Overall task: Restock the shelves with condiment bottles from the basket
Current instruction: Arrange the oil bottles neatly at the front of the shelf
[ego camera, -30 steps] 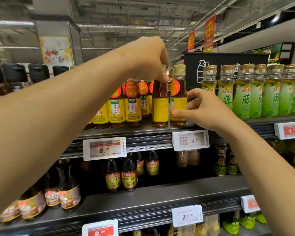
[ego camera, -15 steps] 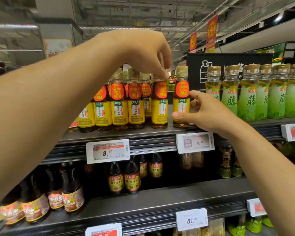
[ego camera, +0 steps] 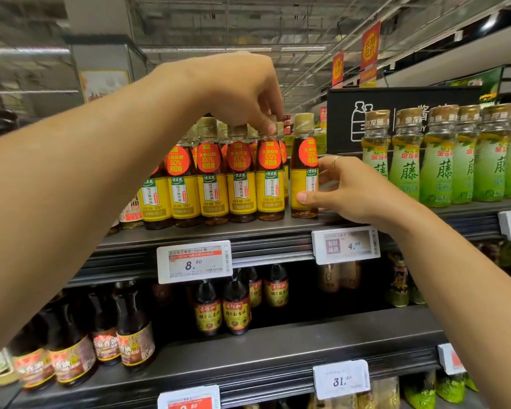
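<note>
Left hand (ego camera: 236, 93): reaching in from the left edge, wrist arched, fingertips pinching the cap of a yellow-labelled sesame oil bottle (ego camera: 269, 178) at frame centre. Right hand (ego camera: 351, 190): entering from the lower right, thumb and fingers curling round the end sesame oil bottle (ego camera: 304, 172), ring showing on one finger. Both bottles are standing upright on the top shelf (ego camera: 248, 231), closing a row of like bottles. Green-labelled bottles (ego camera: 437, 160) are standing at right. Price tags (ego camera: 194, 261) are hanging on the shelf edge; dark bottles (ego camera: 222, 308) are sitting on the shelf below. Store ceiling is showing above.
</note>
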`<state>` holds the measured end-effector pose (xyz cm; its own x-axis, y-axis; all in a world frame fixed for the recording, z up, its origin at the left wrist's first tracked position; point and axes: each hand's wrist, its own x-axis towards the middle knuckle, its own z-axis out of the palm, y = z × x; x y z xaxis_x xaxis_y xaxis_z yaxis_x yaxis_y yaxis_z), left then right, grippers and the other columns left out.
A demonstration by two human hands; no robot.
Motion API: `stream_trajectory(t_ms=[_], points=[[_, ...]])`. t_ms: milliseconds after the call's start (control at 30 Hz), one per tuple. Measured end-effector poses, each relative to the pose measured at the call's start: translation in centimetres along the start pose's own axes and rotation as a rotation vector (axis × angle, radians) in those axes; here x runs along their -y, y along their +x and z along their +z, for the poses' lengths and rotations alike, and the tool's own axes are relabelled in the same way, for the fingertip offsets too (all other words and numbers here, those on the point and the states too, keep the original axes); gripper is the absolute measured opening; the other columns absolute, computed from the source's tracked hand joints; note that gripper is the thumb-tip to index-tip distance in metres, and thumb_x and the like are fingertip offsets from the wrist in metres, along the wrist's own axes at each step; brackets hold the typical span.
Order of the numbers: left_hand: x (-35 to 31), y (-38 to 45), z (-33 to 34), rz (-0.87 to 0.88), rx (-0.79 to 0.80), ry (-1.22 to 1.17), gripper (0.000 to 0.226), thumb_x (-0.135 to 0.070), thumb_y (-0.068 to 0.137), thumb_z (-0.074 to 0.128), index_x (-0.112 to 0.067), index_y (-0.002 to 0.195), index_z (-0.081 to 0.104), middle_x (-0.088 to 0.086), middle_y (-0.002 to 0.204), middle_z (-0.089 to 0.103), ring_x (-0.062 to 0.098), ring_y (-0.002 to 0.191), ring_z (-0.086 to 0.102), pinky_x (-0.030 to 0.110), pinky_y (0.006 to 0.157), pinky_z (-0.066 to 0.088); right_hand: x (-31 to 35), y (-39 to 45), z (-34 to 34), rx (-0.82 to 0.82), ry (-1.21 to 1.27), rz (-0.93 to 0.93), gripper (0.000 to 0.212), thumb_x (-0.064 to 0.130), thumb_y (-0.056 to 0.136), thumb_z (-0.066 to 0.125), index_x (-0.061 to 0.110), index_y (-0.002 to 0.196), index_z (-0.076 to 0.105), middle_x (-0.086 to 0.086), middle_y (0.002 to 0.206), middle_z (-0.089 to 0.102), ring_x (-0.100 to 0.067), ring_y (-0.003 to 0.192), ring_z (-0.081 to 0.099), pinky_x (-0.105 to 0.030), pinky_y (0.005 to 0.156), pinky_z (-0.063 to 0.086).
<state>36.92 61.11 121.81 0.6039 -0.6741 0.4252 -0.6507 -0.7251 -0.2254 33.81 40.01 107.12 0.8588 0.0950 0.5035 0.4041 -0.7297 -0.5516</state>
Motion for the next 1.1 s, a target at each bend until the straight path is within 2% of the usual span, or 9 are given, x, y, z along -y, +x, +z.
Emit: stream_trajectory(t_ms=[133,233,367,433,500,567,767,933,1100], points=[[0.0,-0.1,0.4,-0.013,-0.011,-0.016,0.032,-0.04,0.086,0.077,-0.034,0.117,0.073,-0.017,0.097,0.072,0.014,0.091,0.071,0.04,0.09,0.056,-0.1,0.7,0.2,0.018,-0.024,0.008,0.028,0.04,0.085,0.08,0.051,0.09,0.054,0.044,0.074,0.061,0.02,0.078,0.059,-0.014,0.072,0.04],[0.1,-0.1,0.6,-0.014,-0.03,-0.032,0.034,-0.04,0.086,0.077,-0.033,0.119,0.072,-0.011,0.101,0.072,0.011,0.093,0.068,0.036,0.089,0.053,-0.3,0.9,0.4,0.041,-0.01,0.023,0.048,0.037,0.086,0.079,0.05,0.122,0.051,0.048,0.071,0.055,0.027,0.073,0.055,-0.013,0.076,0.041],[0.1,-0.3,0.8,-0.017,-0.054,-0.045,0.035,-0.04,0.086,0.077,-0.031,0.12,0.072,-0.015,0.094,0.07,0.009,0.092,0.066,0.032,0.085,0.049,-0.6,1.1,0.4,0.069,0.069,0.047,0.086,0.032,0.085,0.081,0.025,0.156,0.033,0.012,0.136,0.058,-0.006,0.12,0.058,-0.031,0.101,0.047],[0.1,-0.4,0.9,-0.017,-0.059,-0.055,0.035,-0.04,0.086,0.077,-0.031,0.12,0.072,-0.018,0.092,0.068,0.008,0.092,0.066,0.031,0.085,0.05,-0.6,1.1,0.5,0.058,0.077,0.055,0.078,0.036,0.082,0.083,0.032,0.149,0.043,0.02,0.12,0.059,-0.007,0.114,0.062,-0.027,0.094,0.049],[0.1,-0.5,0.9,-0.018,-0.064,-0.06,0.036,-0.04,0.086,0.077,-0.031,0.12,0.072,-0.016,0.093,0.069,0.009,0.093,0.067,0.032,0.087,0.05,-0.4,1.1,0.6,0.022,0.017,0.048,0.046,0.044,0.078,0.084,0.052,0.112,0.054,0.028,0.096,0.057,0.005,0.092,0.062,-0.017,0.078,0.046],[0.0,-0.6,1.1,-0.022,-0.07,-0.061,0.036,-0.039,0.086,0.076,-0.03,0.12,0.072,-0.014,0.096,0.071,0.01,0.094,0.067,0.033,0.088,0.052,0.2,1.1,0.9,-0.002,-0.005,0.025,0.041,0.046,0.078,0.084,0.054,0.093,0.047,0.028,0.09,0.057,0.007,0.084,0.059,-0.013,0.068,0.043],[-0.4,-1.8,0.9,-0.03,-0.079,-0.076,0.048,-0.046,0.087,0.073,-0.031,0.132,0.064,-0.01,0.117,0.071,0.007,0.104,0.065,0.029,0.093,0.048,0.8,0.9,1.1,-0.031,-0.036,0.02,0.054,0.048,0.078,0.083,0.035,0.124,0.057,0.017,0.104,0.066,-0.001,0.096,0.064,-0.02,0.072,0.05],[0.0,-7.5,1.7,-0.162,-0.529,-0.227,0.06,-0.053,0.089,0.068,-0.032,0.143,0.052,-0.014,0.138,0.058,-0.004,0.122,0.049,0.012,0.094,0.035,1.1,0.5,1.2,-0.089,-0.047,0.045,0.077,0.061,0.074,0.08,0.029,0.138,0.053,0.019,0.109,0.061,-0.001,0.098,0.061,-0.019,0.072,0.046],[1.1,-14.3,5.2,-0.552,-0.696,-0.171,0.051,-0.043,0.085,0.071,-0.021,0.129,0.062,0.0,0.119,0.066,0.015,0.108,0.061,0.028,0.089,0.048,2.6,0.2,2.1,-0.202,-0.033,0.092,0.079,0.06,0.071,0.084,0.029,0.136,0.05,0.026,0.093,0.054,-0.001,0.089,0.061,-0.027,0.073,0.051]])
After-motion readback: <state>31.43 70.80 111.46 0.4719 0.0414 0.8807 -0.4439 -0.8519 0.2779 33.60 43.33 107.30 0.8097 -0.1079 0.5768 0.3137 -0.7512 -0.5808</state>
